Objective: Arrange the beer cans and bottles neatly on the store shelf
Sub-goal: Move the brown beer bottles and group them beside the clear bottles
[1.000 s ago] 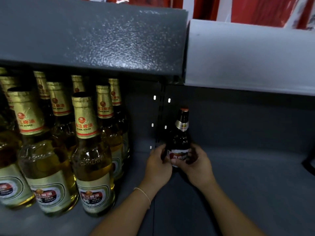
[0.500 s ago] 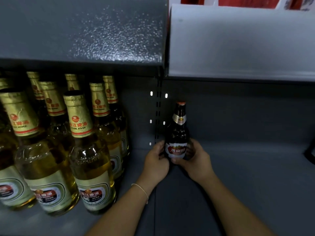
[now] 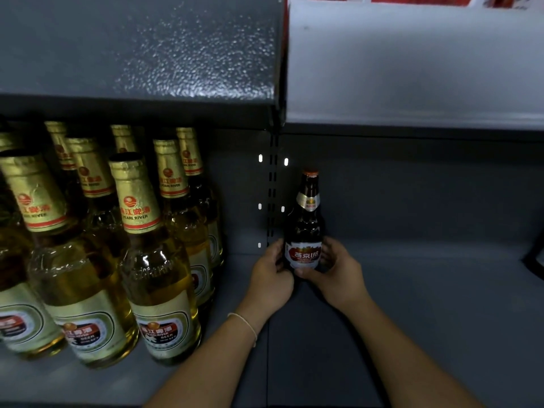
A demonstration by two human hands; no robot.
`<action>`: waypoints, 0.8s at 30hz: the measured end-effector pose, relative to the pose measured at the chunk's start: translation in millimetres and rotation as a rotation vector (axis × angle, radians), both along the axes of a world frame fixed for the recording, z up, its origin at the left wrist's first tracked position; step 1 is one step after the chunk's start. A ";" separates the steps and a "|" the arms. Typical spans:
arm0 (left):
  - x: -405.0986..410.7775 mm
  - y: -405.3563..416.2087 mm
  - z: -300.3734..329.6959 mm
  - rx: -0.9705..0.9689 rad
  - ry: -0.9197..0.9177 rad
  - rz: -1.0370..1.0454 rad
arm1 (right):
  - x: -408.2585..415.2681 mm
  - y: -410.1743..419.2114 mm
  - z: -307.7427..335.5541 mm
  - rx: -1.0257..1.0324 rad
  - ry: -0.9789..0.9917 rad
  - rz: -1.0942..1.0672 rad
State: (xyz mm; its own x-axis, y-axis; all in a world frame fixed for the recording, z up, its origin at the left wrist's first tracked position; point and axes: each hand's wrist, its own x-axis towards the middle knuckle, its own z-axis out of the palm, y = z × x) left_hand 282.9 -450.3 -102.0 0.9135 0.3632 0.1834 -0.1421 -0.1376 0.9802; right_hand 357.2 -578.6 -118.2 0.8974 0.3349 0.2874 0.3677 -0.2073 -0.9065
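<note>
Dark bottle (image 3: 306,228): brown glass, orange cap, silver neck band, white and red label facing the camera. Stands upright on the shelf (image 3: 426,304), far back, close to the back panel and just right of the slotted upright (image 3: 273,184). Nothing else stands on this right-hand bay.

Left hand (image 3: 272,276): curled round the lower left side of the dark bottle, thumb toward the label edge. A thin white bracelet (image 3: 245,323) circles the wrist.

Right hand (image 3: 338,273): curled round the lower right side of the same bottle, thumb lying under the label across the front. Both hands grip it at label height; the base is hidden behind them, so contact with the shelf cannot be confirmed.

Gold bottles (image 3: 153,260): clear glass, pale yellow beer, gold foil necks marked "PEARL RIVER", oval body labels. Grouped upright in rows on the left bay, front to back, several deep; the nearest row stands at the shelf's front edge. The group is well apart from the dark bottle, with bare grey shelf between.

Upper shelf (image 3: 141,54): dark grey, textured, overhanging the gold bottles. Beside it to the right, a lighter grey panel (image 3: 412,63) overhangs the dark bottle's bay.
</note>
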 end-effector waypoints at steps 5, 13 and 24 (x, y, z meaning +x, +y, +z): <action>0.4 1.1 -1.4 0.031 0.023 0.009 | -1.7 -0.4 1.5 -0.016 0.002 -0.012; -3.6 0.3 11.3 0.181 0.107 0.055 | -7.4 0.0 8.1 -0.045 0.032 -0.001; -28.5 -29.2 68.2 0.367 0.107 0.262 | 5.6 -34.4 65.3 -0.209 -0.126 -0.070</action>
